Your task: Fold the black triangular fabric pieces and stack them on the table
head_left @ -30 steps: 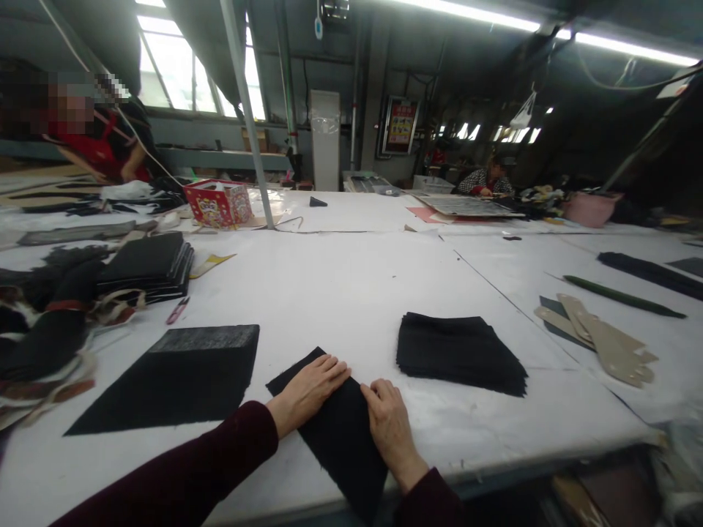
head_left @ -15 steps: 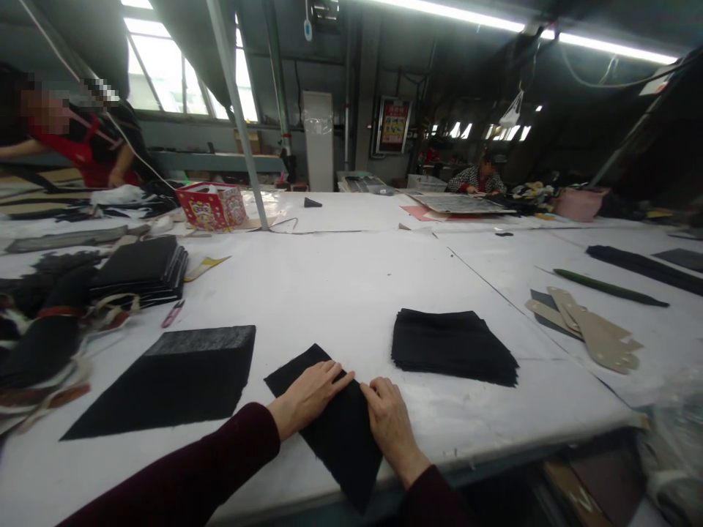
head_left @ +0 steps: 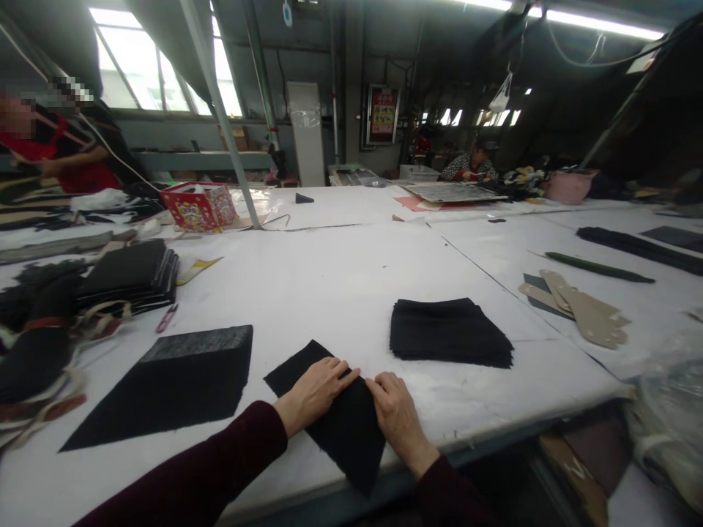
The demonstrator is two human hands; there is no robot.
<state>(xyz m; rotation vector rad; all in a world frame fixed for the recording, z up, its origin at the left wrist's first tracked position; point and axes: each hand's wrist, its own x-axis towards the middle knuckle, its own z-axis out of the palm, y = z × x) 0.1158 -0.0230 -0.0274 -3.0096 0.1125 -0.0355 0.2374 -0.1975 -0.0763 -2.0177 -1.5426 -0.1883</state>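
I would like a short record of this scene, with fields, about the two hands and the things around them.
Left hand: flat on the black fabric piece
Right hand: resting on the same piece, near its right edge
Surface: white cutting table
To the right: stack of black fabric pieces
To the left: larger black fabric stack, pink-handled snips
Far end: seated co-worker

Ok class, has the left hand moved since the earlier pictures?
Yes, the left hand has shifted slightly rightward, closer to the stack of black fabric pieces.
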